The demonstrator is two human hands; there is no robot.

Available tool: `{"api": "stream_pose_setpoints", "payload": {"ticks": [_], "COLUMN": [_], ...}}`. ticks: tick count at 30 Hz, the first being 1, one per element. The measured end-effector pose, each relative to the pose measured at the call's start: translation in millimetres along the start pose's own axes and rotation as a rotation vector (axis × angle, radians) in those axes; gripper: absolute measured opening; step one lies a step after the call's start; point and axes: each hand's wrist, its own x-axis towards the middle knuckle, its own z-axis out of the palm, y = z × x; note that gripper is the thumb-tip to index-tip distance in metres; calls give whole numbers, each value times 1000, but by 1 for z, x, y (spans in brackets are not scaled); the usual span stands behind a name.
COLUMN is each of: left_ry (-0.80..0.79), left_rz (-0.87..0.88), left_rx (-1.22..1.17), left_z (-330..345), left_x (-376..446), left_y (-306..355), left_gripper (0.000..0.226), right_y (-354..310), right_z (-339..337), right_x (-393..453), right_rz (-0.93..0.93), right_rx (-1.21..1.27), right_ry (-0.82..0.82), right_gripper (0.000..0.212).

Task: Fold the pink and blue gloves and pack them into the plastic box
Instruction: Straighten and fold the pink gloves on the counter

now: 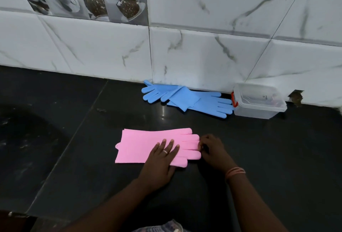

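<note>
The pink gloves [140,144] lie flat on the black counter, stacked, cuffs to the left and fingers to the right. My left hand [161,159] rests palm down on them near the fingers, fingers spread. My right hand [212,152] pinches the pink fingertips at their right end. The blue gloves [187,98] lie crossed against the wall at the back. A clear plastic box [259,102] with an orange clasp stands without a lid to their right, against the wall.
The black counter [92,157] runs to a white marble-tiled wall [203,55]. A darker recessed area lies at the far left [24,139]. A chipped hole in the wall sits right of the box [296,98].
</note>
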Motion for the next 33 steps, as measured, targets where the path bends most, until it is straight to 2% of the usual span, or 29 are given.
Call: {"api": "stream_pose_setpoints", "payload": {"ticks": [2,4,6,7,8,10,12,14,18,22,24,28,31,33], "left_ry": [-13,6,147,254,355,460,394,301,283,296,312,361,357,386], "left_rz": [35,74,66,3,-123,-531,-939,-1088,-1112,-1137,-1076,-1003,-981,-828], "left_rx": [-22,-67,-154,-182,-190,-207,-258,-289,-374,-462,-510,-547,-333,-129], "left_z": [-1,-5,-11,-16,-21,-36,-50,-55,-53,-56,-56,-53,-50,-48], "left_x": [-2,-6,-8,-7,-4,4,8,8,11,13,7,-2,-9,-12], "left_y": [-3,-2,-3,-6,-11,-25,-38,-48,-53,-60,-65,-64,-58,-57], "left_gripper": [78,81,69,61,56,55,58,59,64,66,62,63,75,72], "right_y": [-4,-13,-17,-19,-22,-30,-36,-41,-51,-42,-32,-21,-25,-31], "right_z": [8,13,22,27,30,35,40,40,32,33,36,36,38,44], "right_x": [-3,1,6,9,10,12,14,20,32,31,25,24,25,19], "right_rz": [81,265,397,412,411,430,483,569,665,672,648,491,513,524], "right_rx": [138,260,300,270,219,141,132,122,150,482,533,272,130,28], "right_ry": [166,297,328,316,298,282,277,229,181,274,352,438,486,539], "right_gripper": [24,20,13,15,21,36,40,44,49,29,23,23,21,22]}}
